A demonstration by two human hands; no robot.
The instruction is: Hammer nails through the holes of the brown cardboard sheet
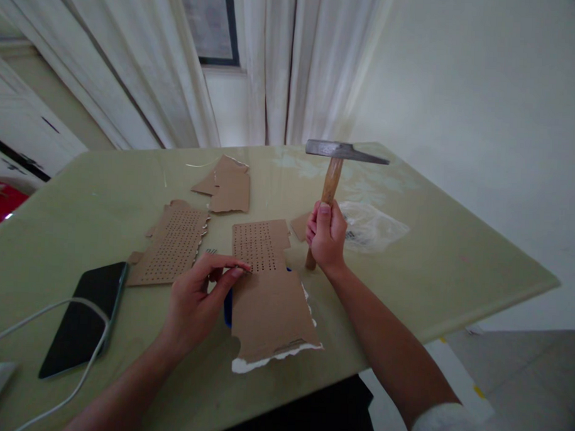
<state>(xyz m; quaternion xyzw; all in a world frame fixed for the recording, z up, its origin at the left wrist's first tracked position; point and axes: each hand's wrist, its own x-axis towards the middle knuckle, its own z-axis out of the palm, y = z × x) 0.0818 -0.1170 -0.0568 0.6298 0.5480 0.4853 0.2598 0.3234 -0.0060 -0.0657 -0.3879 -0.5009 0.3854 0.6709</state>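
The right hand (326,237) is wrapped tight around the wooden handle of a hammer (333,173). The hammer stands straight up, with its metal head high above the table (456,259) and the bottom of the handle close to the table top. The left hand (197,300) pinches something thin between thumb and fingers at the edge of a piece of cardboard (270,290). It may be a small nail, but it is too tiny to see well. This cardboard lies flat in front of the person, between the two hands. Its far part is full of rows of little holes, and its near edge is torn and white. A bit of something blue (228,308) peeks out from under it, just beside the left hand.

To the left lies another holed cardboard piece (173,246), also full of rows of holes. Farther back sit plain cardboard scraps (227,187). A clear plastic bag (372,228) lies just behind the right hand, near the hammer. A dark phone (83,318) rests on the left side of the table, with a white cable (58,308) curving over it. White curtains (293,65) hang behind the table. Nothing lies between the hammer and the holed cardboard.
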